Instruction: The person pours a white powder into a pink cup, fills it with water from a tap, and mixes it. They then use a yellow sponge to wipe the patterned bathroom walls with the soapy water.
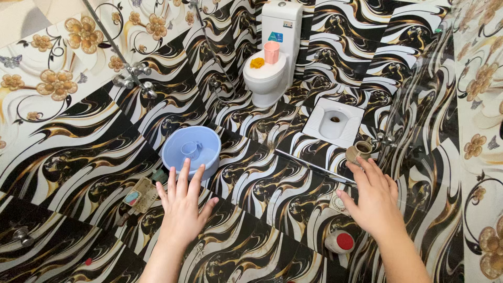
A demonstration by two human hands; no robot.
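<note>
Left hand (182, 204) fingers spread, empty, just short of blue bucket (191, 150) rim. Right hand (373, 197) open, near brown pot (358, 151). Bare tiled floor (262, 178) between hands.

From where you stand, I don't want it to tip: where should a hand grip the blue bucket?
Grip the near rim of the blue bucket from above with the left hand, the closer one. It stands upright and open-topped, its rim exposed, with a small blue mug inside.
</note>
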